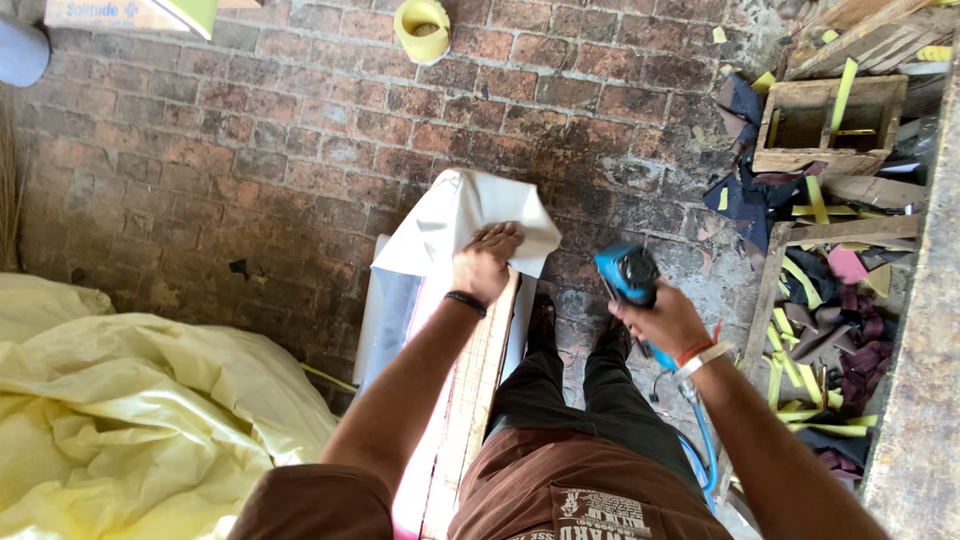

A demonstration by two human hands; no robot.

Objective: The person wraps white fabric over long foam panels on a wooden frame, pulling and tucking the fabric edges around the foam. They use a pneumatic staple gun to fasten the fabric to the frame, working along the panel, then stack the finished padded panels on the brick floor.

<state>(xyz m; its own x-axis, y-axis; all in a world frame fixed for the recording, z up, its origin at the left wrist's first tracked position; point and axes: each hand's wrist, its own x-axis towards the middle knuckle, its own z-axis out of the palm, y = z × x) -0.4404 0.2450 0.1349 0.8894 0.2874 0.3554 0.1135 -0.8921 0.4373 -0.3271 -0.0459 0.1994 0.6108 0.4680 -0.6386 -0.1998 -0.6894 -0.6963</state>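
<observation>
Nearest the camera are brown shorts (560, 490) and dark trouser legs, standing on a brick floor (250, 150). At three o'clock the right hand (665, 320) is clenched around a blue power tool (630, 278), its blue hose trailing down toward five o'clock. At the centre the left hand (485, 265) presses flat, fingers spread, on white sheet material (465, 215) folded over the top of an upright wooden frame (470, 400). A heap of yellow fabric (120, 410) lies at eight o'clock. Farther off, at two o'clock, a wooden box (830, 125) sits among coloured scraps; a yellow tape roll (422, 28) lies at twelve.
</observation>
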